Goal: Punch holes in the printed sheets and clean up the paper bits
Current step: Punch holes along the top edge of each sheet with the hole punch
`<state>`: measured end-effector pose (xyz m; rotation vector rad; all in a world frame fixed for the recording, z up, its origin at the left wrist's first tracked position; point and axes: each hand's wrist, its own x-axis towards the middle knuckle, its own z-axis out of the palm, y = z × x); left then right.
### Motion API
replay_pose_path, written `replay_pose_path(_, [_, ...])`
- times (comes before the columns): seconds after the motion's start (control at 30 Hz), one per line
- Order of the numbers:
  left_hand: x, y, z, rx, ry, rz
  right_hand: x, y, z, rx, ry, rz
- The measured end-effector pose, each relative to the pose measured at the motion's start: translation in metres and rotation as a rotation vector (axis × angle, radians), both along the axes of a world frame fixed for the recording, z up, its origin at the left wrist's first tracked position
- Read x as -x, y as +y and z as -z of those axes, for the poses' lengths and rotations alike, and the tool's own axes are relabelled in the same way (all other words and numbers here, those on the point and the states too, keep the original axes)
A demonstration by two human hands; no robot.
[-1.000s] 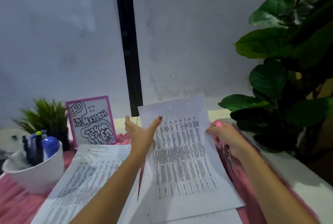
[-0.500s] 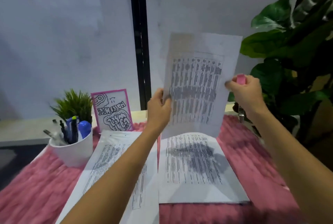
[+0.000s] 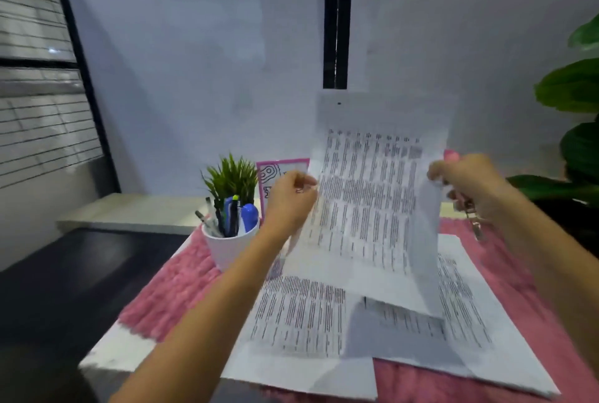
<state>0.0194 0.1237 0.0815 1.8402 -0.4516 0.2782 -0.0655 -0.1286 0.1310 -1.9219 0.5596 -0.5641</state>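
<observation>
I hold one printed sheet [image 3: 372,208] upright above the table, a small punched hole near its top left corner. My left hand [image 3: 291,201] pinches its left edge. My right hand [image 3: 466,185] pinches its right edge and also grips a pink-handled hole punch [image 3: 471,221], whose metal tip hangs below the fist. Two more printed piles lie flat on the pink mat [image 3: 181,289]: a left pile [image 3: 301,321] under my left forearm and a right pile [image 3: 470,315] partly hidden by the raised sheet.
A white cup of pens [image 3: 227,240] stands at the mat's far left, with a small green plant [image 3: 231,175] and a pink-framed card [image 3: 278,169] behind it. Large plant leaves [image 3: 570,130] crowd the right side. The table's left edge drops to a dark floor.
The raised sheet has come lower and nearer the table, its bottom edge now curling over the piles. My view has swung left, showing the window blinds.
</observation>
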Motion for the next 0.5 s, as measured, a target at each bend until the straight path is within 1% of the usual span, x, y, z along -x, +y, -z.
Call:
replay_pose_path(0.1, [-0.004,0.056,0.036,-0.11,0.256,0.01,-0.024,0.034,0.05,0.077,0.283,-0.156])
replay_pose_path(0.17, [0.003,0.081,0.061,-0.224,0.357,-0.002,-0.039,0.058,0.092,0.174,0.438,-0.228])
replay_pose_path(0.23, [0.008,0.096,0.081,-0.297,0.409,-0.038,-0.051,0.074,0.126,0.23,0.534,-0.272])
replay_pose_path(0.33, [0.004,0.104,0.099,-0.398,0.428,-0.105,-0.061,0.083,0.146,0.25,0.564,-0.244])
replay_pose_path(0.5, [-0.004,0.103,0.102,-0.541,0.387,-0.164,-0.066,0.091,0.145,0.321,0.544,-0.241])
